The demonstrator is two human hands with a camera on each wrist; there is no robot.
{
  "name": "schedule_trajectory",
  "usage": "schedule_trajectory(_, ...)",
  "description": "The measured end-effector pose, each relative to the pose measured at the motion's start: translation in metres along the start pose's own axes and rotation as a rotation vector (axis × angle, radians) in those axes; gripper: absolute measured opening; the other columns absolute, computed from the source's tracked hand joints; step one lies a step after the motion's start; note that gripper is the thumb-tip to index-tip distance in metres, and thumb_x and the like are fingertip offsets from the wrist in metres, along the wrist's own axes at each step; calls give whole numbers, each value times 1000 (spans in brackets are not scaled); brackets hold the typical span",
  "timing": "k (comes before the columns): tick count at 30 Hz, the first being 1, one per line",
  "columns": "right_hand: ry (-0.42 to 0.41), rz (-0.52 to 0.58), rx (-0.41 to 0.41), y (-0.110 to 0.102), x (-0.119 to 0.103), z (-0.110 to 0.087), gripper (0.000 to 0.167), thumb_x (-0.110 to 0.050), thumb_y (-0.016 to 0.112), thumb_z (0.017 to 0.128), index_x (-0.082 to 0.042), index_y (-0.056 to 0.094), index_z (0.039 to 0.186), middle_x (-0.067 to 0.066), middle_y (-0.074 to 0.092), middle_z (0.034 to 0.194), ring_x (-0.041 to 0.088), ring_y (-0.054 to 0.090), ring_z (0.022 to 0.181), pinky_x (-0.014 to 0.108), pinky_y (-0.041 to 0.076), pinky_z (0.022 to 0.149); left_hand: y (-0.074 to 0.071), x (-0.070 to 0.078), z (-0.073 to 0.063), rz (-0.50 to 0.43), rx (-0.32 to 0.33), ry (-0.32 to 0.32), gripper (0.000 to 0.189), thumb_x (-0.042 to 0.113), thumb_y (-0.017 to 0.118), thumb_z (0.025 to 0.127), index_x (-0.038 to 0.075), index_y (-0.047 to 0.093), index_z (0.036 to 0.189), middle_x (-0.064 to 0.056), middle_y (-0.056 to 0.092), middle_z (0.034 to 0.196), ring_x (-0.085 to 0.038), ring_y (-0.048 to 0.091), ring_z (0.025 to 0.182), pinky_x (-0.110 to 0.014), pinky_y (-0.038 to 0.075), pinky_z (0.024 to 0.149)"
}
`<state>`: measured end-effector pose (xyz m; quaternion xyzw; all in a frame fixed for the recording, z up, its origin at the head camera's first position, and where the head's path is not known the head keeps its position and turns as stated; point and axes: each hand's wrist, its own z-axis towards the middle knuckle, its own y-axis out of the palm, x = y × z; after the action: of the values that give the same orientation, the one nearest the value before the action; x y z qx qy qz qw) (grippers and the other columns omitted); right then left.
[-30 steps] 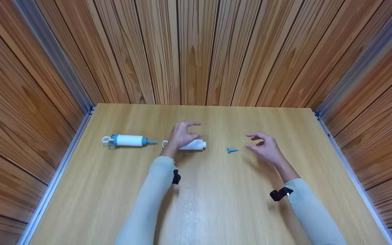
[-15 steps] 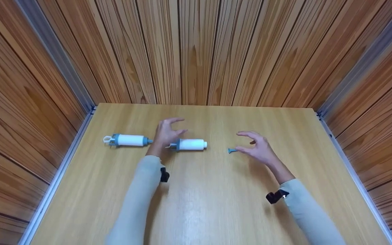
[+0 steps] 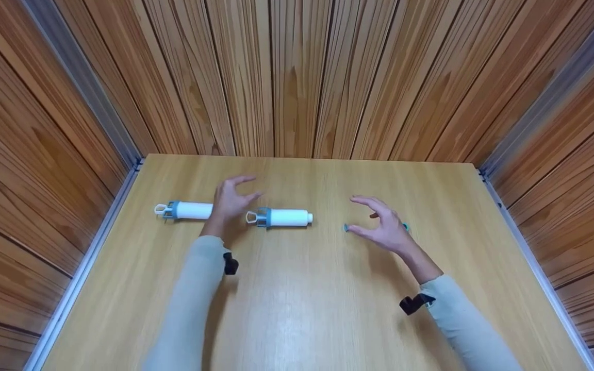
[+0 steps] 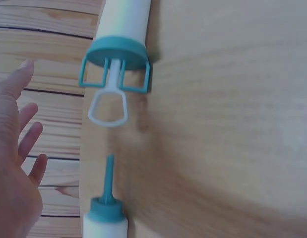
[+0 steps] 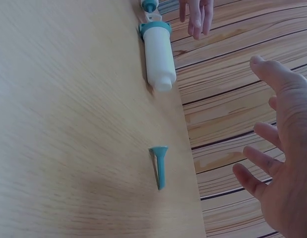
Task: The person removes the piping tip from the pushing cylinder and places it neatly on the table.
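Note:
My left hand (image 3: pixel 229 204) is above the table with fingers spread, overlapping the nozzle end of a white-barrelled syringe (image 3: pixel 193 210) in the head view. This syringe's teal nozzle (image 4: pixel 108 181) shows in the left wrist view. To the hand's right lies a second syringe (image 3: pixel 287 218), with teal finger loops, a white plunger ring (image 4: pixel 108 108) and a bare white tip (image 5: pixel 164 84). A loose teal nozzle (image 5: pixel 160 167) rests on the table, mostly hidden behind my right hand (image 3: pixel 387 230) in the head view. That hand hovers with its fingers apart, holding nothing.
Just right of the right hand a small teal piece (image 3: pixel 406 226) peeks out. The wooden table (image 3: pixel 297 299) meets plank walls (image 3: pixel 297 77) at the back and sides, with metal rails (image 3: pixel 91 257) along its side edges.
My left hand has moved left, off the second syringe and over the first one's nozzle end. My right hand has shifted slightly left, now covering most of the loose nozzle.

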<state>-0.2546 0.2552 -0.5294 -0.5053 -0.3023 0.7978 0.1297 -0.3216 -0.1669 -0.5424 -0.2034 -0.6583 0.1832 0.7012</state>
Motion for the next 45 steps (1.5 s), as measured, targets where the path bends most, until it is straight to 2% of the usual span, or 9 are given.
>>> schedule_trajectory(6,-28,24,-10,4,-3,-4,68,-13,91,94,-11,65,157,13,65,164,38,59,153,57,56,110,-15,-12,-3,21,-4,-45,53,28,83,104,17,68,154,-15,58,171,-41,46,166,-60,37,139)
schedule_trajectory(8,-33,30,-9,5,-4,-5,68,-13,91,94,-12,65,157,12,65,165,38,59,154,54,56,110,-20,-16,-4,31,9,-39,52,28,83,104,16,69,153,-16,59,170,-41,48,165,-61,38,138)
schedule_trajectory(13,-70,60,-4,6,-8,-8,67,-10,88,95,-12,65,158,13,64,165,38,59,154,60,57,110,-31,-26,-8,70,34,2,51,25,82,104,12,70,151,-19,63,165,-44,51,162,-62,40,136)
schedule_trajectory(15,-87,73,-3,7,-9,-9,67,-9,88,95,-11,64,158,15,64,165,33,59,154,59,58,110,-36,-28,-11,82,35,8,51,25,83,103,12,71,151,-19,63,165,-44,51,161,-64,40,136)
schedule_trajectory(21,-117,131,18,7,-11,-14,68,-4,86,94,-8,63,158,18,64,165,8,57,153,33,58,109,-48,-34,-19,160,40,65,52,25,84,102,12,71,150,-21,65,161,-45,53,158,-67,41,134)
schedule_trajectory(26,-136,198,39,9,-11,-16,67,2,84,93,-3,63,156,24,63,164,3,57,152,22,56,109,-57,-40,-26,249,52,140,56,28,86,100,10,71,151,-21,67,160,-46,53,157,-67,39,133)
schedule_trajectory(32,-178,258,66,10,-8,-18,68,9,80,91,3,61,156,32,60,161,-4,54,151,20,55,108,-70,-53,-35,349,45,174,68,34,87,97,12,64,158,-22,62,166,-48,46,161,-71,31,130)
schedule_trajectory(38,-199,311,51,9,-8,-21,71,12,77,91,1,59,159,29,57,166,1,52,155,21,53,113,-77,-67,-41,448,3,212,80,37,88,94,12,57,164,-27,51,173,-54,35,167,-80,17,135)
schedule_trajectory(45,-276,361,10,8,-7,-25,75,16,74,88,9,51,160,19,52,174,4,48,160,26,57,113,-80,-81,-50,481,-21,142,84,38,90,94,16,53,166,-25,41,179,-56,25,170,-82,12,135)
